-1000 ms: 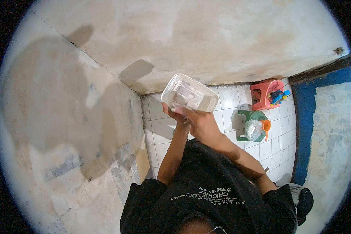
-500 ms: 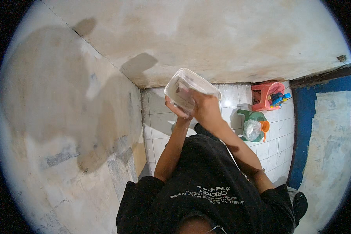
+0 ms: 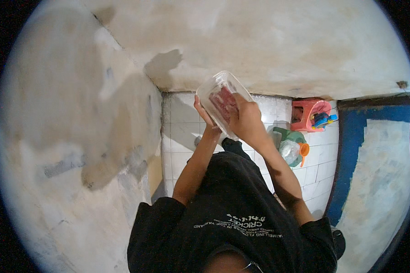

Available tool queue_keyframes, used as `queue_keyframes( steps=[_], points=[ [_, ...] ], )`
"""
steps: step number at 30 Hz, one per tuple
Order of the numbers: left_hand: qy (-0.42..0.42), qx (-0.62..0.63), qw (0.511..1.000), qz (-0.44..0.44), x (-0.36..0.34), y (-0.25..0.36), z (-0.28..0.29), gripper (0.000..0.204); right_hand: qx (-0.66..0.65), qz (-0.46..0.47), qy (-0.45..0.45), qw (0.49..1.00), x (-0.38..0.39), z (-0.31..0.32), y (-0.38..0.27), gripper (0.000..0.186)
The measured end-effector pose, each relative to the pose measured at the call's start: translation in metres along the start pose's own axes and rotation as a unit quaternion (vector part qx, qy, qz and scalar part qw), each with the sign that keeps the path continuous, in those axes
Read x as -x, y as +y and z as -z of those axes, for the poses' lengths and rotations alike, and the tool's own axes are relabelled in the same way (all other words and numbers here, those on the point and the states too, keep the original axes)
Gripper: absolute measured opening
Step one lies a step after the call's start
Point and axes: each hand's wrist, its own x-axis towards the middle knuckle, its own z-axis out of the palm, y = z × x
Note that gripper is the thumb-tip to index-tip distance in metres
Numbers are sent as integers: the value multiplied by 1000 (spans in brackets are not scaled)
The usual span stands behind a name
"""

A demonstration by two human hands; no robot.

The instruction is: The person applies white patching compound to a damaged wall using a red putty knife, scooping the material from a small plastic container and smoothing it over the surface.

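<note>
A clear plastic rectangular tub (image 3: pixel 206 89) is held up in front of me, tilted with its open side towards me. My left hand (image 3: pixel 206 113) supports it from its left side and underneath, fingers curled round the wall. My right hand (image 3: pixel 248 117) reaches over the near right rim, its bent fingers inside the tub and partly hidden. A dark red patch with pale streaks (image 3: pixel 223 103) shows beside those fingers; whether it lies in the tub or shows through its bottom I cannot make out.
White floor tiles (image 3: pixel 184 133) lie below, with plastered walls (image 3: pixel 105 136) close on the left and ahead. At the right stand a pink plastic stool (image 3: pixel 305 116) with blue and yellow items, a green watering can (image 3: pixel 296 137), a clear plastic bag (image 3: pixel 289 151) and an orange dipper (image 3: pixel 304 149).
The tub has moved slightly up and turned more upright, its inside facing me. The dark red patch now shows plainly. My right hand has shifted right within the tub.
</note>
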Motion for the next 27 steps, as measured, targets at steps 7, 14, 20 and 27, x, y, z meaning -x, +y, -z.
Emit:
queue_keyframes(
  steps=[7, 14, 20, 27],
  points=[
    [12, -3, 1000, 1, 8, -8, 1, 71, 4, -128, -17, 992, 14, -8, 8, 18],
    [-8, -21, 999, 32, 15, -9, -4, 69, 2, -142, -11, 990, 20, -7, 10, 18],
    [10, -45, 999, 20, 14, -5, 2, 70, 4, -110, -25, 994, 18, -6, 7, 16],
    [-32, 24, 998, 40, 15, -3, -3, 66, 51, -113, -38, 992, 15, -4, 15, 14]
  ],
)
